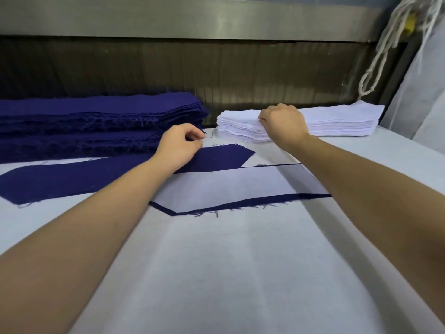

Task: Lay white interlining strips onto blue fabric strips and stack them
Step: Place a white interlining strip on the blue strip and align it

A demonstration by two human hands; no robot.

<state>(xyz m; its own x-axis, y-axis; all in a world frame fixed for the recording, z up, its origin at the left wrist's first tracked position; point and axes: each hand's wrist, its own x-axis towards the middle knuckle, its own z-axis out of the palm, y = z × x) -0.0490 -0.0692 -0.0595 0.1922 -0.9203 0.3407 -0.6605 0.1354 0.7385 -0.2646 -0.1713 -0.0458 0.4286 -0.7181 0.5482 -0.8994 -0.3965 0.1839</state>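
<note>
Directly ahead, on the counter [216, 273], the right hand [283, 124] rested on the near left end of the stack of white interlining strips [337, 119]. Its fingers [286, 107] were curled over the top of the pile and the thumb pressed at the front edge, gripping the uppermost layers. The left hand [179, 147] lay with its wrist on a single blue fabric strip [72, 179], which was spread flat across the counter's left side with its pointed end toward the middle. The left fingers were clenched, thumb and forefinger tips brought together just beside the lower edge of the stack of blue fabric strips [96, 116]; whether they pinched a strip corner or a loose thread could not be told.

Nearer the camera, between the two forearms, an interlined blue strip [228, 189] lay flat, white covering nearly all of it, with a frayed blue border showing along its near edge. The two stacks stood apart at the counter's far edge, blue on the left, white on the right. Behind them hung a dark ribbed curtain [240, 68] under a metal rail [192, 15], and a white cord [385, 44] dangled at the far right.
</note>
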